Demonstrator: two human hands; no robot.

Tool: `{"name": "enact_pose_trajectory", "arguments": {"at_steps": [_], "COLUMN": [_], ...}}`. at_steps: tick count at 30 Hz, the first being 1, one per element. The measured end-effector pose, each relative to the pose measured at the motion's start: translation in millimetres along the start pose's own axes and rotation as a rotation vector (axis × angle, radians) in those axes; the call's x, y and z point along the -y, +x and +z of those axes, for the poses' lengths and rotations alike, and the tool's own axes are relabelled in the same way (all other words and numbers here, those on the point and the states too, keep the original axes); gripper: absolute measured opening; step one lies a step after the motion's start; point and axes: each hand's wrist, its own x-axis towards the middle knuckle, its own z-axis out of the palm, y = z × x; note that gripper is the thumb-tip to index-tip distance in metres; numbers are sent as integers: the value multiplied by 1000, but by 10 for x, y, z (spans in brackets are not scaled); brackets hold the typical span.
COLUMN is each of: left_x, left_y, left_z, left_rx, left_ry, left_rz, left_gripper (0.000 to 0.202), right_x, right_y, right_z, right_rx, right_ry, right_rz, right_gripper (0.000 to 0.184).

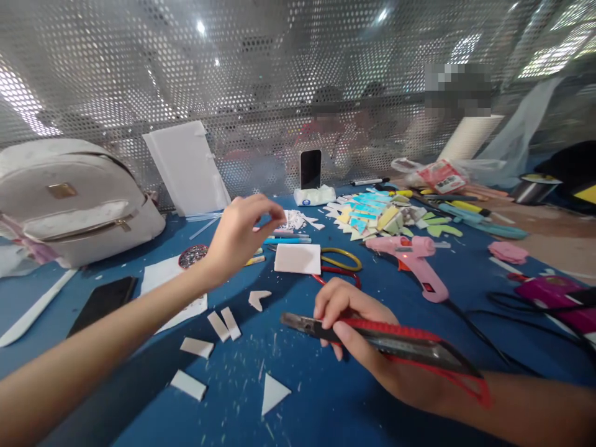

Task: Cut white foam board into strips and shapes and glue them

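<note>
My right hand (358, 316) is wrapped round a red and black utility knife (400, 341), whose metal tip points left above the table. My left hand (239, 236) hovers with loosely curled fingers, and I see nothing held in it. Near its fingertips are a pile of small white bits (294, 220) and several pens (286, 240). A white foam block (297, 258) lies between the hands, against scissors with yellow and red handles (342, 259). Below, on the blue table (223, 416), are a white triangle (274, 393), a notched piece (259, 300) and several small white strips (197, 347).
A pink glue gun (412, 254) with a black cord lies right. Behind it is a heap of coloured foam pieces (372, 214). At the back a phone (310, 169) stands upright. A white backpack (79, 198) and a dark phone (102, 304) are at the left.
</note>
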Motion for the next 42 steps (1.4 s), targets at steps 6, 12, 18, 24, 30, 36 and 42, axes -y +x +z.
{"name": "enact_pose_trajectory", "arguments": {"at_steps": [6,12,18,24,30,36,42], "left_x": [627,855,831,418,-187,-505,-539], "left_y": [676,861,800,257,-808,-1516,-1517], "left_z": [819,1160,978,356,-225,-188,-172], "left_rx": [174,408,355,210,230,493,539], "left_ry": [118,150,127,-29,-135,-269,-289], "left_rz": [-85,-156,-182,-78,-57,-109,-124], "left_gripper": [30,33,32,15,12,48,13], "right_x": [18,42,33,72,83,101,97], "right_y": [-5,29,16,40,58,41,32], "right_z": [17,35,27,14,4,16,24], "right_rx": [22,1,24,38,77,74,77], "right_ry": [-110,-191,-192,-212,-155,-147,-203], "right_rz": [-193,-275,-274,-256,-153,-126,-208], "right_gripper": [10,12,12,12,11,12,12]}}
